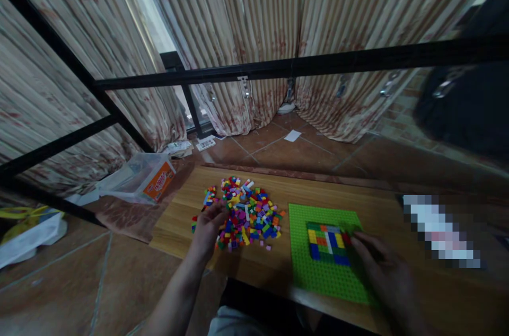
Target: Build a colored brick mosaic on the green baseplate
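Over the left side of a pile of small coloured toy bricks, my left hand has its fingers drawn together; whatever is between them is hidden. My right hand is at the right edge of a green baseplate, its thumb and fingers closed around a red brick. That brick is beside a rectangular block of assembled bricks in blue, yellow, green, orange and white, built on the plate. I cannot tell whether the red brick is pressed down.
Both the pile and the baseplate are on a low wooden table. A blurred-out item lies at its right. On the floor to the left stands a clear plastic box with an orange label. A black metal frame crosses before striped curtains.
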A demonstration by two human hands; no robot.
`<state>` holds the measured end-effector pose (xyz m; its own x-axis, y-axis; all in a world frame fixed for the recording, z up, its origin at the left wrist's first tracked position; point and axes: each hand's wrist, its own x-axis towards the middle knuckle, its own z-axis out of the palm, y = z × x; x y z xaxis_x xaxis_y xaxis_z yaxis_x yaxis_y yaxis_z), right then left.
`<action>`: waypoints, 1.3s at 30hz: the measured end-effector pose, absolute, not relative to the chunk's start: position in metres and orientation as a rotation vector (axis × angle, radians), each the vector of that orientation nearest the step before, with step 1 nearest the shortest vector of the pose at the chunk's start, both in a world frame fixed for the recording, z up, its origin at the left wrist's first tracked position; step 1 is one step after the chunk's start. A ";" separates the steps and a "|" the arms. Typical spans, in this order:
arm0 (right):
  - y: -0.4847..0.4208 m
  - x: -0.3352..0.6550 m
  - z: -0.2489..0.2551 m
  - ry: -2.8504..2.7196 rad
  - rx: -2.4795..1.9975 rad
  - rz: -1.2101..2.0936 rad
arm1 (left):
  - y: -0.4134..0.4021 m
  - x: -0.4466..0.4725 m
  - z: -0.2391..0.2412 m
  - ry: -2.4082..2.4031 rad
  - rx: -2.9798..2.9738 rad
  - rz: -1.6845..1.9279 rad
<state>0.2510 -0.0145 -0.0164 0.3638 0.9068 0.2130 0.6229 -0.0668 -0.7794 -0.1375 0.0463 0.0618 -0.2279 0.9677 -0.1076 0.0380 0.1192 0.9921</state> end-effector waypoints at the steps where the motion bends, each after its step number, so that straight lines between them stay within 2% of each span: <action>1: -0.014 0.246 -0.009 -1.339 -1.772 0.378 | 0.039 -0.129 0.064 1.390 0.971 1.250; 4: -0.016 0.213 0.019 -1.413 -1.670 0.341 | 0.018 -0.098 0.068 1.229 0.769 1.174; 8: -0.024 0.150 0.051 -1.471 -1.452 0.673 | -0.010 -0.060 0.062 1.147 0.678 1.006; 14: -0.045 0.103 0.039 -1.387 -1.331 1.008 | -0.033 -0.043 0.048 1.074 0.547 0.885; 18: -0.053 0.103 0.033 -1.376 -1.367 0.976 | -0.035 -0.046 0.043 1.181 0.595 0.841; 25: -0.055 0.095 0.037 -1.488 -1.458 0.908 | -0.033 -0.034 0.025 1.461 1.214 0.834; 31: -0.061 0.092 0.025 -1.495 -1.469 0.914 | -0.029 -0.035 0.023 1.580 1.067 0.853; 34: -0.060 0.094 0.026 -1.467 -1.446 0.917 | -0.023 -0.039 0.032 1.461 0.953 0.899; 39: -0.040 0.099 0.028 -1.531 -1.493 0.774 | -0.014 -0.045 0.046 1.183 0.445 0.984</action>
